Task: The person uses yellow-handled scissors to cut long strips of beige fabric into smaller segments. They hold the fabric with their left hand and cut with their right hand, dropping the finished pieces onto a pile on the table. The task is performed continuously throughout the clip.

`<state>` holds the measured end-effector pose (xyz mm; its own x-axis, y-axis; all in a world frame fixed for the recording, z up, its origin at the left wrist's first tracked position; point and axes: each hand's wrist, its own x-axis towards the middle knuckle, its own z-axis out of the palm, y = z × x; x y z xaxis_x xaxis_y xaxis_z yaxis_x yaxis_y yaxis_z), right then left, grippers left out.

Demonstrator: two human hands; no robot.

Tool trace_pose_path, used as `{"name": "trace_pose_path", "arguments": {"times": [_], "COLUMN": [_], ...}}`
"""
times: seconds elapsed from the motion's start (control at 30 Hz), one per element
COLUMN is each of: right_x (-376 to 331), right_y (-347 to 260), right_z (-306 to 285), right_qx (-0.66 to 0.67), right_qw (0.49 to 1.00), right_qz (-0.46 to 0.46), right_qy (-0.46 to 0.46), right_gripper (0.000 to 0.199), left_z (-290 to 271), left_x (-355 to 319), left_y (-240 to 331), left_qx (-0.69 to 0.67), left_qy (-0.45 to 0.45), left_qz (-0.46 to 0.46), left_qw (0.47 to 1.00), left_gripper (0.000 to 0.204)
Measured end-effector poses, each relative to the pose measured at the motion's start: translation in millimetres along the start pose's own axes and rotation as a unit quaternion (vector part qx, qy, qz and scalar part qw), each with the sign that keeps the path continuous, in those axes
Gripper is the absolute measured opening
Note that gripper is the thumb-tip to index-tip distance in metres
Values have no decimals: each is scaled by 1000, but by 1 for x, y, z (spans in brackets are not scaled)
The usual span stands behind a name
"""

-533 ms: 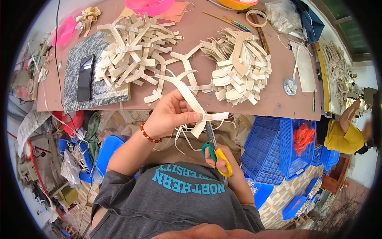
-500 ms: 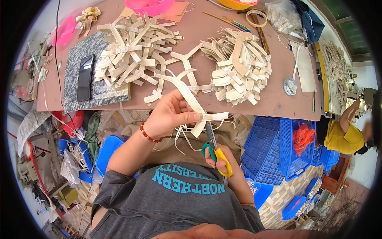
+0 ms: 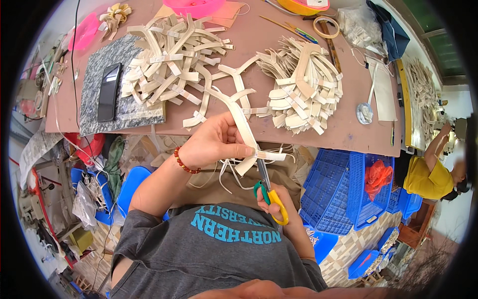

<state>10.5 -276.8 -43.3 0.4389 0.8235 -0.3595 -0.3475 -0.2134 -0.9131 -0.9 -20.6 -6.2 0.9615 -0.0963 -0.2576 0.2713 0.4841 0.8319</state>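
Note:
Between the thumb and fingers of my left hand [image 3: 215,141] is a cream branched strap piece [image 3: 241,123], held just past the table's near edge. My right hand [image 3: 277,203] is closed round the green and yellow handles of a pair of scissors [image 3: 265,179]. Their blades point up at the lower fork of the strap piece, touching it or just behind it; the tips are hidden. On the table ahead lie a loose heap of similar strap pieces [image 3: 169,62] and, to its right, a neater stack of strap pieces [image 3: 304,87]. A single strap piece [image 3: 237,74] lies between them.
A black phone [image 3: 109,92] rests on a grey stone slab [image 3: 88,119] at left. Tape roll [image 3: 326,27], pink basin [image 3: 194,7] and plastic bag [image 3: 362,31] are at the back. Blue crates [image 3: 326,192] stand right, below the table. A person in yellow [image 3: 428,174] is farther right.
The view has shifted slightly, so the table's contents appear a little to the right. My hands, the strap piece and the scissors keep nearly the same positions to each other.

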Motion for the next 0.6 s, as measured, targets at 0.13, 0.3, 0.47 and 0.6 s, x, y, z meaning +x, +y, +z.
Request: {"name": "trace_pose_path", "arguments": {"times": [0.13, 0.3, 0.47, 0.6], "right_x": [0, 2, 1, 0], "right_y": [-4, -6, -9, -8], "right_z": [1, 5, 2, 3], "right_qx": [10, 66, 29, 34], "right_qw": [1000, 998, 999, 999], "right_qz": [14, 3, -4, 4], "right_qy": [-3, -20, -27, -14], "right_gripper": [59, 67, 68, 64], "left_z": [-2, -4, -4, -4], "left_x": [1, 1, 1, 2], "left_y": [3, 4, 7, 7], "left_qx": [5, 12, 31, 19], "left_qy": [-13, -28, -29, -35], "left_qz": [-4, -3, -10, -8], "left_qw": [1000, 1000, 999, 999], "left_gripper": [38, 39, 32, 32]}}
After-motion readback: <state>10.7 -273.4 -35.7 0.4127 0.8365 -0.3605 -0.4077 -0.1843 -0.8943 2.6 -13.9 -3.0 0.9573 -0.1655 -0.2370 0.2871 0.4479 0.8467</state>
